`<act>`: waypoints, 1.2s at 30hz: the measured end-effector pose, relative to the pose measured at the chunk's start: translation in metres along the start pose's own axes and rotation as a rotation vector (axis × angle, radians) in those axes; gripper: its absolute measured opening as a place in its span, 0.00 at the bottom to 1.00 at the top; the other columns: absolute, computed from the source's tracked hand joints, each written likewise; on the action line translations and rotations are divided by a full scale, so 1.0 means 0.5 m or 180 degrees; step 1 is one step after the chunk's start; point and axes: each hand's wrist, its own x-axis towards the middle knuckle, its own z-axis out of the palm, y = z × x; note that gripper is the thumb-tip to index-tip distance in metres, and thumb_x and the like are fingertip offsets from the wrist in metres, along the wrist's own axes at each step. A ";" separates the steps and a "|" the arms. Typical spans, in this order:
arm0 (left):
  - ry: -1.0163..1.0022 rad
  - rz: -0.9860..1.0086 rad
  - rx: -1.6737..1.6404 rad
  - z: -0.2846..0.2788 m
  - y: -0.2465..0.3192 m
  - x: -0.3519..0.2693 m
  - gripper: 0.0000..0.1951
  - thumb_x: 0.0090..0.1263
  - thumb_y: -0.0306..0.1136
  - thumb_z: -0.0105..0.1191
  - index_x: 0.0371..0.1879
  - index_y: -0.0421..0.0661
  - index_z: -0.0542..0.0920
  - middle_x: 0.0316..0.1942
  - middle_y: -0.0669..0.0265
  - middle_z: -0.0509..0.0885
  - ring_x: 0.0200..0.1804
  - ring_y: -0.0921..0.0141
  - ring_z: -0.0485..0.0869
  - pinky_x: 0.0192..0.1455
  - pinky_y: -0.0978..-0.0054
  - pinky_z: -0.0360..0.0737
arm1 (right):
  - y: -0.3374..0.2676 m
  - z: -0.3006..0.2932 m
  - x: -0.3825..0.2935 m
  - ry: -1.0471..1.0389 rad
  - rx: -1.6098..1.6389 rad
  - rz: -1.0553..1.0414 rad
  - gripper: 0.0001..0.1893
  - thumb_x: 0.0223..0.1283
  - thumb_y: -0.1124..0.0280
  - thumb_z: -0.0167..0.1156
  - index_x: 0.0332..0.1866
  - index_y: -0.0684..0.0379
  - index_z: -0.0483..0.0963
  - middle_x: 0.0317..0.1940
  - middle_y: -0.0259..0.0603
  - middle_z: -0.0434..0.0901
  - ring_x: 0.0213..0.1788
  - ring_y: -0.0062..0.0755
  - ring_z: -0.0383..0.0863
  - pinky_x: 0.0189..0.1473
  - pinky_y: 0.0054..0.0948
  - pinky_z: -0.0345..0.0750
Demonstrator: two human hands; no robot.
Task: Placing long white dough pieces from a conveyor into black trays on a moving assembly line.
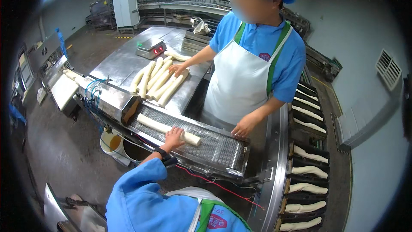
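Note:
My left hand [174, 139], with a dark band on the wrist, lies over a pale dough log [154, 124], its fingers curved across the log's middle. The log rests lengthwise on a metal mesh conveyor belt [209, 149], just past the mouth of a steel housing [112, 98]. My right hand is out of view. Across the belt stands a co-worker [244, 80] in a white apron. One of the co-worker's hands [178, 68] touches a pile of dough logs [154, 77]; the other hand [243, 125] hangs near the belt's far edge.
A steel table [112, 62] carries a digital scale [150, 49] and stacked trays [194, 42]. On my right, dark trays [309, 170] hold dough strips beside a steel rail [273, 180]. White buckets [112, 146] stand below the belt. A red cable [219, 182] runs along its near side.

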 end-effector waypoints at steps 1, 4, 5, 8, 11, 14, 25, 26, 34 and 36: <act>-0.0115 0.0078 0.0196 -0.005 -0.016 0.002 0.35 0.49 0.48 0.58 0.58 0.56 0.61 0.60 0.60 0.60 0.65 0.60 0.52 0.60 0.51 0.54 | 0.002 0.000 -0.004 0.0024 -0.0002 0.0027 0.29 0.58 0.53 0.48 0.56 0.67 0.62 0.52 0.54 0.68 0.50 0.46 0.70 0.54 0.38 0.64; -0.0116 0.0157 0.0281 -0.008 -0.048 0.013 0.33 0.47 0.46 0.59 0.56 0.58 0.62 0.59 0.62 0.61 0.64 0.60 0.53 0.58 0.48 0.56 | 0.012 -0.003 -0.014 0.0110 0.0043 0.0134 0.29 0.58 0.52 0.48 0.55 0.67 0.62 0.51 0.54 0.68 0.49 0.47 0.70 0.53 0.39 0.65; -0.0032 0.0267 0.0264 -0.008 -0.057 0.018 0.31 0.46 0.44 0.59 0.53 0.57 0.66 0.57 0.62 0.63 0.63 0.61 0.56 0.55 0.47 0.58 | 0.016 -0.007 -0.019 0.0131 0.0083 0.0189 0.29 0.57 0.52 0.48 0.55 0.67 0.62 0.51 0.54 0.68 0.49 0.47 0.70 0.53 0.39 0.65; 0.0109 0.0277 0.0368 -0.014 -0.087 0.037 0.21 0.50 0.39 0.54 0.45 0.55 0.71 0.49 0.63 0.70 0.56 0.61 0.65 0.50 0.49 0.62 | 0.018 -0.001 -0.035 0.0173 -0.0369 0.0013 0.27 0.58 0.52 0.47 0.49 0.69 0.69 0.49 0.56 0.70 0.48 0.45 0.71 0.51 0.39 0.67; 0.0284 0.0432 0.0542 -0.028 -0.126 0.053 0.13 0.52 0.35 0.48 0.39 0.53 0.74 0.41 0.64 0.75 0.49 0.62 0.71 0.46 0.51 0.64 | 0.005 0.016 -0.057 0.0133 -0.0084 0.0399 0.25 0.59 0.56 0.46 0.54 0.66 0.64 0.55 0.51 0.63 0.56 0.42 0.63 0.56 0.36 0.60; 0.0019 0.0326 0.0693 -0.049 -0.171 0.066 0.17 0.49 0.39 0.53 0.41 0.56 0.74 0.39 0.63 0.75 0.46 0.60 0.73 0.48 0.52 0.63 | -0.021 0.031 -0.082 -0.0213 0.0059 0.0532 0.28 0.58 0.59 0.46 0.61 0.63 0.55 0.63 0.46 0.53 0.63 0.39 0.53 0.62 0.33 0.52; -0.1155 0.1003 0.0884 -0.055 -0.132 0.138 0.26 0.43 0.48 0.62 0.40 0.46 0.76 0.41 0.55 0.75 0.47 0.56 0.72 0.50 0.59 0.67 | 0.033 -0.005 -0.182 -0.0103 0.0505 0.0270 0.35 0.58 0.64 0.52 0.66 0.60 0.42 0.65 0.49 0.45 0.66 0.39 0.48 0.64 0.33 0.50; -0.1025 0.1261 0.0746 -0.062 -0.121 0.140 0.26 0.43 0.47 0.61 0.40 0.44 0.76 0.40 0.55 0.76 0.45 0.56 0.73 0.49 0.60 0.68 | 0.043 -0.004 -0.180 -0.0007 0.0443 0.0204 0.35 0.57 0.65 0.52 0.65 0.63 0.43 0.64 0.50 0.47 0.64 0.39 0.51 0.62 0.32 0.53; -0.2072 0.0841 -0.3401 -0.162 0.131 0.089 0.23 0.52 0.35 0.50 0.49 0.40 0.68 0.36 0.60 0.79 0.36 0.71 0.77 0.36 0.77 0.73 | 0.066 -0.042 -0.117 0.0059 0.0488 0.0081 0.35 0.53 0.66 0.56 0.64 0.62 0.48 0.62 0.51 0.52 0.64 0.41 0.53 0.62 0.36 0.55; -0.1821 0.0816 -0.4006 -0.168 0.220 0.053 0.28 0.52 0.38 0.48 0.52 0.38 0.64 0.43 0.56 0.75 0.40 0.67 0.76 0.40 0.74 0.72 | 0.065 -0.070 -0.094 0.0163 0.0108 -0.0285 0.36 0.51 0.63 0.57 0.63 0.63 0.50 0.62 0.53 0.52 0.63 0.46 0.53 0.63 0.37 0.53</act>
